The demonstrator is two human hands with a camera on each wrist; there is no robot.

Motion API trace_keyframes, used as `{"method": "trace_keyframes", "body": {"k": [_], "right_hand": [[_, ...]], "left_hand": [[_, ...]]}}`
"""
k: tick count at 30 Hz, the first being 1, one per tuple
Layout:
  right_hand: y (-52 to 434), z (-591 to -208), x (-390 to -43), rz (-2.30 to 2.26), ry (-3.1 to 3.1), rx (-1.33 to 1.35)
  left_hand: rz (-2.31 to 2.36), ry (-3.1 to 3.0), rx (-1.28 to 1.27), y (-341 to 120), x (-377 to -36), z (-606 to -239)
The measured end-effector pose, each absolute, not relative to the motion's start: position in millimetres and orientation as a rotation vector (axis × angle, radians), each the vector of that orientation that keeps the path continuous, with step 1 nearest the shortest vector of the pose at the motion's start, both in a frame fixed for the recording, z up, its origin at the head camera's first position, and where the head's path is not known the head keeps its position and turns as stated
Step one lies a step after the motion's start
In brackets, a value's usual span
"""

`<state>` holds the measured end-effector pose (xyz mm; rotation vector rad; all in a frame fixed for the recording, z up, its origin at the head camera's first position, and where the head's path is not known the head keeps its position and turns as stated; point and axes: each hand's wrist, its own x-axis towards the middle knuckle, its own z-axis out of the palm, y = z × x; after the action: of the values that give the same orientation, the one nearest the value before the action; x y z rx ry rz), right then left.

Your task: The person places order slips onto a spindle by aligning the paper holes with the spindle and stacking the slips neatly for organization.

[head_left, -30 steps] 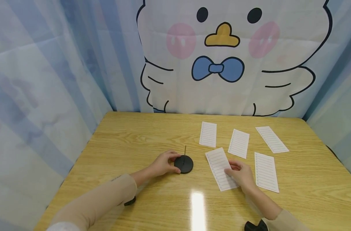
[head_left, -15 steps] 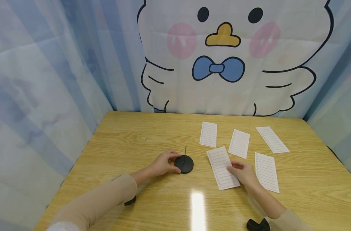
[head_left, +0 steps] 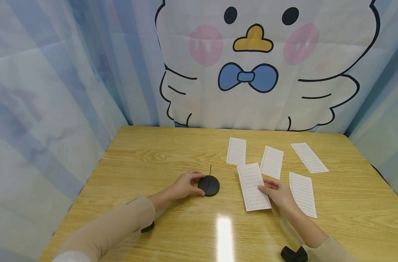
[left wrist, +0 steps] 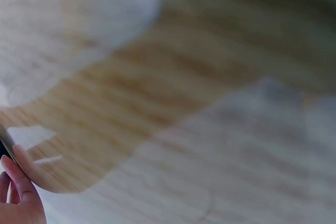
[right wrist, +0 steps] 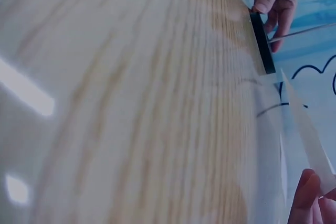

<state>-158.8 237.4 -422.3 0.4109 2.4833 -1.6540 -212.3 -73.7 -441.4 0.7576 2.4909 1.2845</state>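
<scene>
At frame centre, the black round spike-stand base [head_left: 208, 185] is gripped by the left hand [head_left: 185, 185], fingers curled round its edge. Right of it, a lined paper slip [head_left: 252, 186] is pinched at its right edge by the right hand [head_left: 278, 194], resting on the wooden table [head_left: 146, 160].

The light wooden table [head_left: 159, 153] has a smooth, glossy surface with visible grain; the white lined slips [head_left: 253, 186] are matt paper; the round black base [head_left: 208, 185] looks like matt plastic, its thin pin [head_left: 210, 170] metal
</scene>
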Motion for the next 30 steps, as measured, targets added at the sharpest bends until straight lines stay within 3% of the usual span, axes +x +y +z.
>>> {"method": "trace_keyframes", "body": {"k": [30], "right_hand": [[230, -386, -159, -1.994, 2.174, 0.206]], "left_hand": [[1.246, 2.474, 0.864, -79, -220, -449]]}}
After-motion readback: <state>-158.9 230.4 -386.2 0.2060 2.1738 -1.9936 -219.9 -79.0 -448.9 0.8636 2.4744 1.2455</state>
